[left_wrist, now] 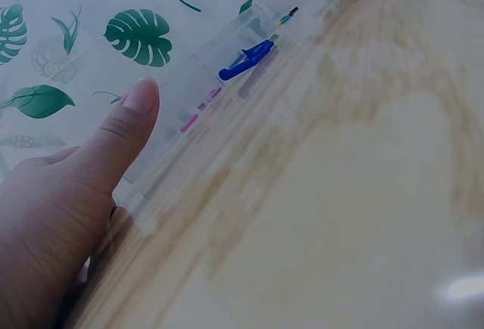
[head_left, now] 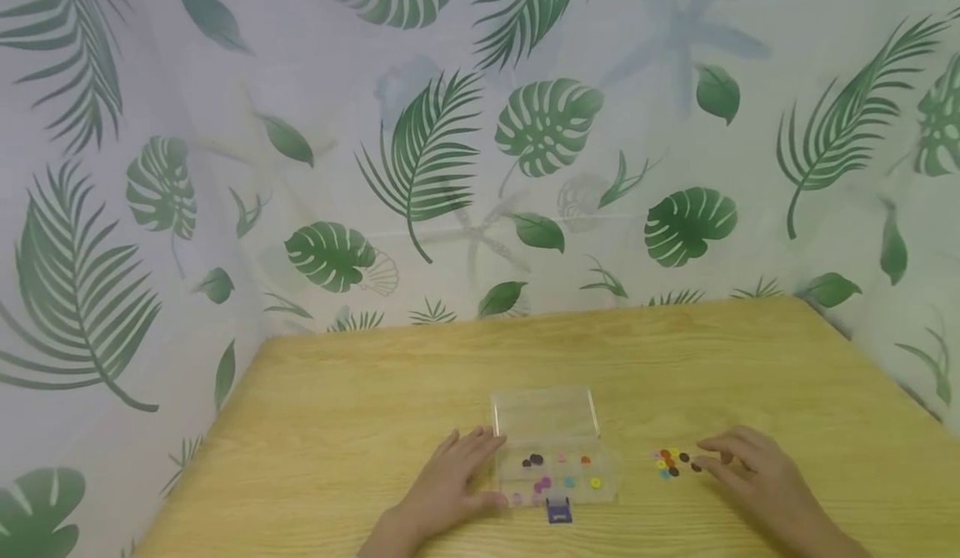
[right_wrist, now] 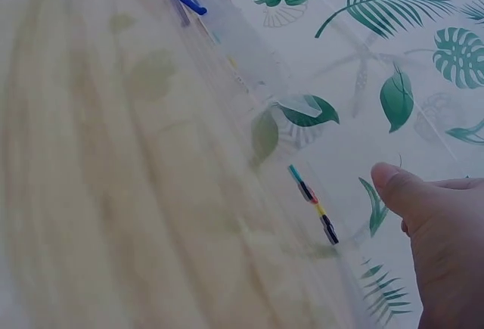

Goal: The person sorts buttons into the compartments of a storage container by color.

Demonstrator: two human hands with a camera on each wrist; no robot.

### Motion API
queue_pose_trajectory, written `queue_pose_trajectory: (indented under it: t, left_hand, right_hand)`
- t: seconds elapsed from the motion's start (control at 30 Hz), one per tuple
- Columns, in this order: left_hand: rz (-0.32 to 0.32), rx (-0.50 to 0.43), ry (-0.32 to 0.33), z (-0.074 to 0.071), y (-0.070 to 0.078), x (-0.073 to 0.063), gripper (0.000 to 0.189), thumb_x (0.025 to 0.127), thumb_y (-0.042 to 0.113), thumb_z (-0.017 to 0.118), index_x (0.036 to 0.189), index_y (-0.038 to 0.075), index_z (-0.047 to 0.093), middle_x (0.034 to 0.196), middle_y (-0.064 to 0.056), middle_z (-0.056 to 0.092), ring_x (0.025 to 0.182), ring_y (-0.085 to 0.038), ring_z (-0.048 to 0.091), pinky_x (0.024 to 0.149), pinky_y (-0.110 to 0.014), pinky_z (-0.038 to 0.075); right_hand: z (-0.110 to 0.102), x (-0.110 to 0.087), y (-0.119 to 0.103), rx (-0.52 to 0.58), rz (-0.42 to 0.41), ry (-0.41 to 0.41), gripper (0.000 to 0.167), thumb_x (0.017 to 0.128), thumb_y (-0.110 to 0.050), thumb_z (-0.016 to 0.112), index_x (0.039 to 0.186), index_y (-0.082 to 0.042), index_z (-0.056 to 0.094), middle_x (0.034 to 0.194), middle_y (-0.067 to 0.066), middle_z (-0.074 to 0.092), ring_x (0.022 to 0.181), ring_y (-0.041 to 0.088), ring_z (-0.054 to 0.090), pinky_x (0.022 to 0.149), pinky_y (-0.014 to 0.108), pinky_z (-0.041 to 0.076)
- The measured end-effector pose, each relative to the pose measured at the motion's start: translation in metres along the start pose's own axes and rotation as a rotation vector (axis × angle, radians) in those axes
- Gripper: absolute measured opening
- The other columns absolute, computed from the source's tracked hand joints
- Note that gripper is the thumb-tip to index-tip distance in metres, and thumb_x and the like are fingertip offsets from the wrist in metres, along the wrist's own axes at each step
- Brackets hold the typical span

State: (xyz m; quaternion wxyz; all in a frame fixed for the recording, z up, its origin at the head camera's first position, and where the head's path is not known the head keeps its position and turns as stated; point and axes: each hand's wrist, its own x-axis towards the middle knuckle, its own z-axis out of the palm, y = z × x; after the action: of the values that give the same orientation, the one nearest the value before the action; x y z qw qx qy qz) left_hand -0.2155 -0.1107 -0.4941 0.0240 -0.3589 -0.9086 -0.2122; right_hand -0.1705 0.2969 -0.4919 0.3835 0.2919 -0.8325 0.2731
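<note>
A clear plastic compartment box (head_left: 555, 472) lies on the table with its lid (head_left: 545, 413) raised at the back and a blue latch (head_left: 558, 510) at the front. Small round buttons, dark, purple, pink, orange, blue and yellow, sit in its compartments. My left hand (head_left: 450, 479) rests along the box's left side, fingers extended at the back corner and thumb at the front corner. To the right of the box lies a loose group of coloured buttons (head_left: 665, 455). My right hand (head_left: 757, 475) is at that group's right edge, thumb and forefinger apart near a dark button (head_left: 696, 467).
The wood-grain table (head_left: 360, 408) runs back to a white curtain (head_left: 450, 275) printed with green leaves. The curtain also stands along the left and right sides. Bare tabletop separates the box from the loose buttons.
</note>
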Motion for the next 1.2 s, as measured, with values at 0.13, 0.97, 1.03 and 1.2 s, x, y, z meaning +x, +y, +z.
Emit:
queue_pose_trajectory:
  t: [0.13,0.97,1.03,1.2]
  left_hand:
    - [0.001,-0.015,-0.001,-0.001,0.000,0.000,0.075,0.085,0.059,0.055,0.146,0.019,0.037,0.150,-0.006,0.038,0.139,-0.027,0.033,0.116,-0.051,0.018]
    - [0.018,0.013,0.011,-0.002,0.000,0.000,0.075,0.086,0.058,0.055,0.145,0.018,0.037,0.148,-0.009,0.039,0.137,-0.029,0.036,0.114,-0.053,0.021]
    - [0.016,0.011,0.006,-0.002,0.000,0.000,0.075,0.085,0.058,0.055,0.146,0.018,0.037,0.149,-0.009,0.039,0.137,-0.029,0.036,0.115,-0.052,0.021]
    - [0.011,0.016,-0.001,-0.001,0.001,0.000,0.075,0.085,0.058,0.055,0.146,0.018,0.037,0.149,-0.007,0.039,0.138,-0.027,0.035,0.115,-0.051,0.020]
  right_hand:
    - [-0.001,-0.004,0.005,0.025,-0.017,0.011,0.040,0.090,-0.038,0.059,0.090,0.000,0.072,0.080,-0.008,0.059,0.069,-0.007,0.046,0.056,0.005,0.043]
    - [-0.003,-0.005,-0.005,-0.001,0.591,-0.396,0.021,0.078,-0.030,0.075,0.094,-0.016,0.076,0.080,-0.019,0.055,0.070,-0.004,0.045,0.058,0.017,0.045]
    - [-0.004,-0.004,-0.006,0.006,0.622,-0.406,0.020,0.080,-0.032,0.074,0.094,-0.018,0.076,0.080,-0.019,0.056,0.071,-0.005,0.048,0.060,0.016,0.046]
    - [-0.003,-0.004,-0.007,0.012,0.603,-0.369,0.011,0.080,-0.029,0.075,0.088,-0.023,0.076,0.079,-0.020,0.058,0.073,-0.006,0.052,0.064,0.015,0.050]
